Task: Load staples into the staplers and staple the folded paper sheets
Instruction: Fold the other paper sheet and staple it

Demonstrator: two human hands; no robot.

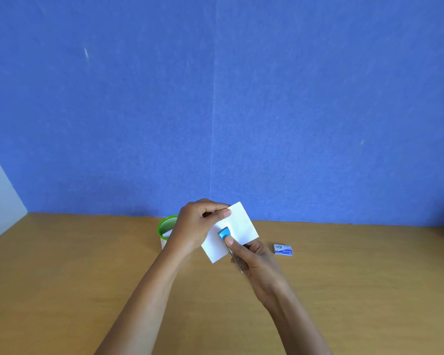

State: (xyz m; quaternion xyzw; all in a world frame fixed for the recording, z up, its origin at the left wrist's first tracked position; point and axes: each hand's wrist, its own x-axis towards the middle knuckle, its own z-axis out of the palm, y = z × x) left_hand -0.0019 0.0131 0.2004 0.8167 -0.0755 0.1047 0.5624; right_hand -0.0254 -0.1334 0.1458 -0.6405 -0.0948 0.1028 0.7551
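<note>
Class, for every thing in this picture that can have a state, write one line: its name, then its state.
stapler: gripped by the right hand, thumb on its blue top.
folded paper: lifted off the table, pinched by the left hand, edge inside the stapler.
staple box: lying flat on the table, untouched.
green cup: upright on the table, something white inside.

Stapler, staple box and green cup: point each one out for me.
stapler (224,233): head view, its blue front end.
staple box (283,249): head view, middle of its printed top.
green cup (166,222): head view, its left rim.
</note>
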